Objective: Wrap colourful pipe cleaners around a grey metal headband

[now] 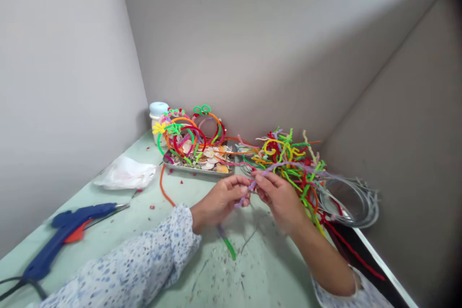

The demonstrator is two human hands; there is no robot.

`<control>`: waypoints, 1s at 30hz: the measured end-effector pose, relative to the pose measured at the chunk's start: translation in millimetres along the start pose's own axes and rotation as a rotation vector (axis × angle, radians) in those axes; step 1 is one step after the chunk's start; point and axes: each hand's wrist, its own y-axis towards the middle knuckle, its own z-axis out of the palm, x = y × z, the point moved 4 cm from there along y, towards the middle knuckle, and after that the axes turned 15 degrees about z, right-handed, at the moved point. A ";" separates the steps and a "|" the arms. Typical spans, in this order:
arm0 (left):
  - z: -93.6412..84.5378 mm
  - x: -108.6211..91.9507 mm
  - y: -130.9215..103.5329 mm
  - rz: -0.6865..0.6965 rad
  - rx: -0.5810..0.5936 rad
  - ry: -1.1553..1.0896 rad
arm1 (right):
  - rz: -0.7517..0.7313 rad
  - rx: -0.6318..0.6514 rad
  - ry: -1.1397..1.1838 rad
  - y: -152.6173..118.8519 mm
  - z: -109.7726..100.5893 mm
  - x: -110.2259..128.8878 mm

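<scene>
Both hands meet above the middle of the table, pinching one lavender pipe cleaner (279, 165). My left hand (225, 197) grips it near its lower end, fingertips closed. Just to the right, my right hand (279, 197) pinches the same strand, which arcs up and away to the right over a heap of pipe cleaners. Between the fingers the strand looks twisted or doubled; the detail is too small to tell. Under my left hand a green-tipped pipe cleaner (228, 247) points down toward the table; its upper part is hidden. A thin grey wire (252, 236) curves beside it.
A metal tray (202, 171) holds shells, with coloured pipe-cleaner hoops (184, 139) over it. Behind stands a blue-lidded jar (158, 110). Left lie a white plastic bag (126, 173) and a blue glue gun (68, 231). Mixed pipe cleaners (288, 154) and coiled wire (368, 207) lie right.
</scene>
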 end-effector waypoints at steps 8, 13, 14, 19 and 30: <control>-20.8 26.9 -7.6 -0.131 -0.020 0.052 | -0.063 -0.282 0.200 3.6 -15.3 -41.0; -31.8 35.3 -4.0 -0.122 -0.054 0.188 | -0.046 -0.196 0.216 9.0 -11.5 -61.5; -32.0 35.6 -3.7 -0.117 -0.052 0.203 | -0.035 -0.163 0.182 9.5 -9.1 -63.3; -30.2 34.2 -3.0 -0.111 -0.055 0.218 | 0.006 -0.193 0.037 11.0 -6.0 -62.8; -32.8 40.5 -4.1 -0.157 -0.006 0.236 | 0.003 -0.171 0.131 14.4 -9.0 -69.9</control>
